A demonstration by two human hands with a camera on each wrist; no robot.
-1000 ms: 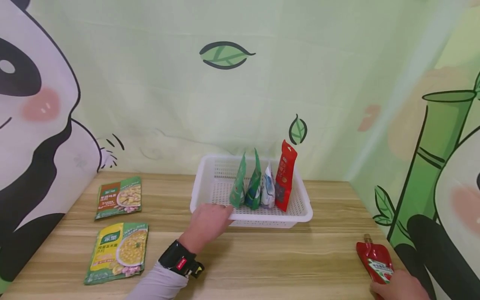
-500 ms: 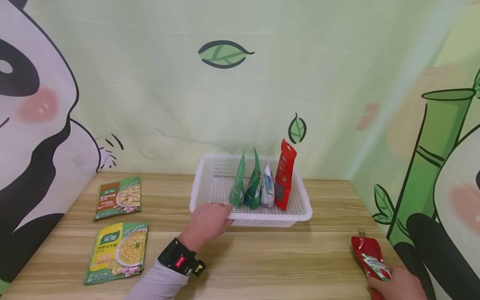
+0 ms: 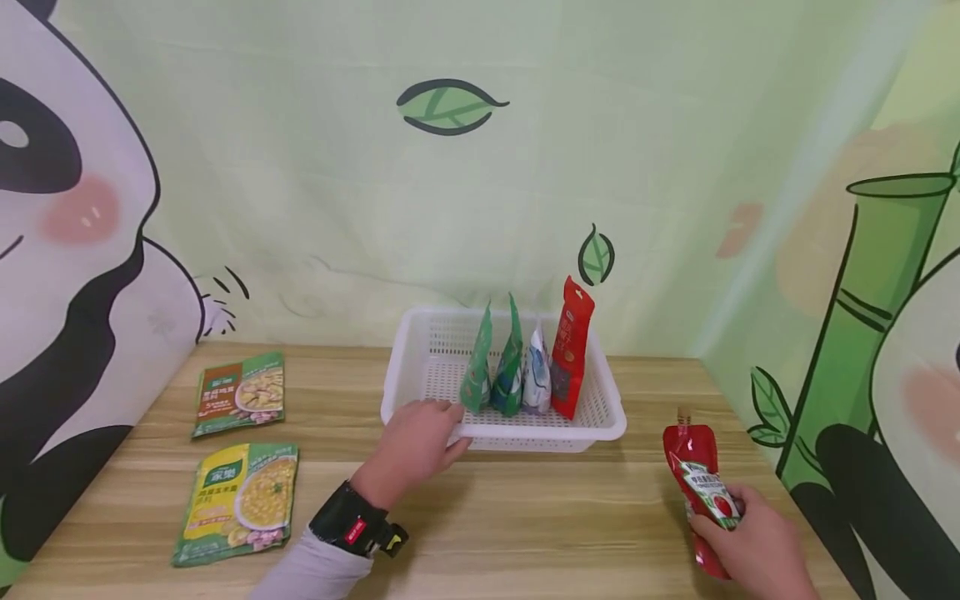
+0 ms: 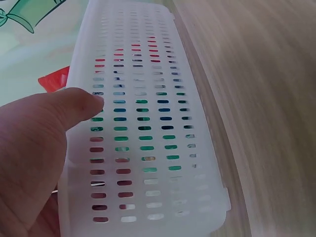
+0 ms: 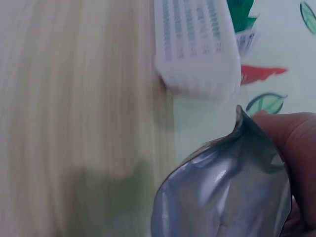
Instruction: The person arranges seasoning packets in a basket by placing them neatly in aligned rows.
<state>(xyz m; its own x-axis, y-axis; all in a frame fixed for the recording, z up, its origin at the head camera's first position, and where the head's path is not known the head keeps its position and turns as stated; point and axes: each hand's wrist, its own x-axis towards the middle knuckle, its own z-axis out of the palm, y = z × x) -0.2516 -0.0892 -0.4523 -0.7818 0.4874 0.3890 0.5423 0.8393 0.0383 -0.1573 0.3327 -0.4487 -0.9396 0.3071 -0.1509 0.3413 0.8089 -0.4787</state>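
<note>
My left hand (image 3: 415,443) grips the near rim of a white perforated plastic basket (image 3: 543,431). In the left wrist view its thumb (image 4: 81,106) presses the outside wall; the other fingers are mostly hidden behind the rim. My right hand (image 3: 761,537) holds a red spouted ketchup pouch (image 3: 692,454) by its lower part, cap end pointing away, to the right of the basket. The silvery bottom of the pouch (image 5: 222,192) fills the front of the right wrist view. Inside the basket stand two green packets (image 3: 508,379), a white-and-blue packet (image 3: 537,375) and a tall red packet (image 3: 572,350).
On the left of the wooden table (image 3: 525,525) lie a yellow-green soup packet (image 3: 236,504) and a brown-green packet (image 3: 240,394) behind it. A printed cloth backdrop (image 3: 322,208) rises along the table's back and sides.
My right hand has lifted the ketchup pouch and carried it left and away from me, toward the basket. My left hand keeps its grip on the rim.
</note>
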